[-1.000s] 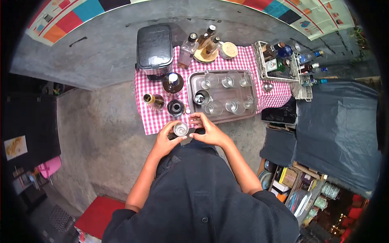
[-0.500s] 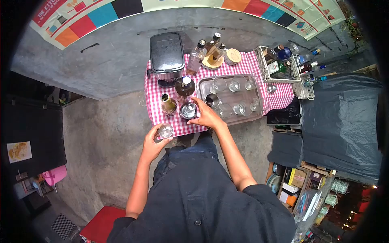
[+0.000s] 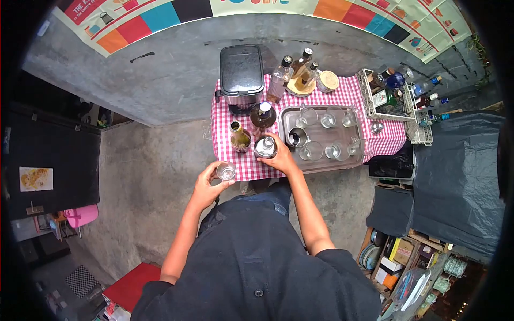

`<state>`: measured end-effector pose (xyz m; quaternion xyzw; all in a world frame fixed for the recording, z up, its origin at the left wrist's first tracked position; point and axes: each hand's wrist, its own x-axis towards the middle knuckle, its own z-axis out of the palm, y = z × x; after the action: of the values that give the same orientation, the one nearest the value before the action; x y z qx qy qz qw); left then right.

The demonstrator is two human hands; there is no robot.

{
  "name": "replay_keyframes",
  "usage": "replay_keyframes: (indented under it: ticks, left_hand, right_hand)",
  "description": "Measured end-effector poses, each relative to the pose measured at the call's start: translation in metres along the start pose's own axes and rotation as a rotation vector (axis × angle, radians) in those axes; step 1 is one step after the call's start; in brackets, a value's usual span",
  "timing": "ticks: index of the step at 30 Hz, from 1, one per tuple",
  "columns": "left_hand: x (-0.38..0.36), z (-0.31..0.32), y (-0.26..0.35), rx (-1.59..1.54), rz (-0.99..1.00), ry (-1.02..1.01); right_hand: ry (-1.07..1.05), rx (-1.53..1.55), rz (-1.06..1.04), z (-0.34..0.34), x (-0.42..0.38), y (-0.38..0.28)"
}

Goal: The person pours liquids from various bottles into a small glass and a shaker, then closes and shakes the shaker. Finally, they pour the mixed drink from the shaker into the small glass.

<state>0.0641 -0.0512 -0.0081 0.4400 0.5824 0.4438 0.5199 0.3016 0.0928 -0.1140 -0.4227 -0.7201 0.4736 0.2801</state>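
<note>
My left hand (image 3: 208, 184) is closed round a small clear glass (image 3: 226, 171) at the table's front left edge. My right hand (image 3: 282, 157) wraps round the side of a dark-bodied bottle (image 3: 266, 144) that stands on the checked cloth. Just left of that bottle is an open-necked green bottle (image 3: 240, 138). Behind it stands a brown bottle with a white cap (image 3: 263, 115). Immediately to the right, a tray (image 3: 321, 167) carries several clear glasses and a metal cup (image 3: 296, 137).
A black-lidded bin (image 3: 241, 69) stands at the table's back left. Several bottles, among them a tall clear bottle (image 3: 280, 80), and a round wooden-lidded jar (image 3: 328, 81) are along the back. A wire basket of bottles (image 3: 385, 113) sits at the right. Dark plastic sheeting (image 3: 460, 171) hangs beyond.
The fingers of my right hand have closed in round the dark-bodied bottle. My left hand still holds the glass. The whole view has shifted, so things appear farther right.
</note>
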Motion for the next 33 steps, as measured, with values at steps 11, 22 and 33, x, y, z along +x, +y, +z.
replay_keyframes:
  ticks: [11,22,33]
  left_hand:
    - [0.011,-0.004,0.005,0.015,0.047,-0.05]
    - [0.01,-0.004,0.025,0.004,0.046,-0.081]
    - [0.035,0.034,0.036,-0.223,0.113,-0.293]
  right_hand:
    - [0.151,0.001,0.001,0.013,-0.001,0.008]
    - [0.25,0.133,0.069,0.001,-0.021,-0.015]
    - [0.412,0.522,-0.076,-0.076,-0.063,-0.076]
